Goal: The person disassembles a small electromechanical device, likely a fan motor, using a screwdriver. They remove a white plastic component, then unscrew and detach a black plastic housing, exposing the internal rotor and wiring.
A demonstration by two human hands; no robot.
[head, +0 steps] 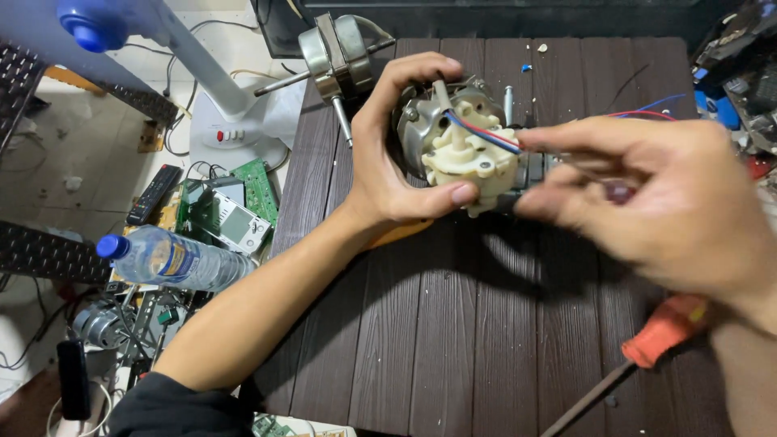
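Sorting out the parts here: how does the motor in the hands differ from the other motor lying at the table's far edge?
The held motor is lifted off the table, gripped by the left hand; the other motor lies untouched on the table. The held motor carries a cream plastic gearbox and red and blue wires, which the right hand pinches; the other motor shows bare metal with a long shaft. Both have metal bodies.

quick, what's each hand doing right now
left hand: closed around the silver metal fan motor with cream plastic gearbox, held above the table.
right hand: fingers pinched at the motor's side; what they grip cannot be told.
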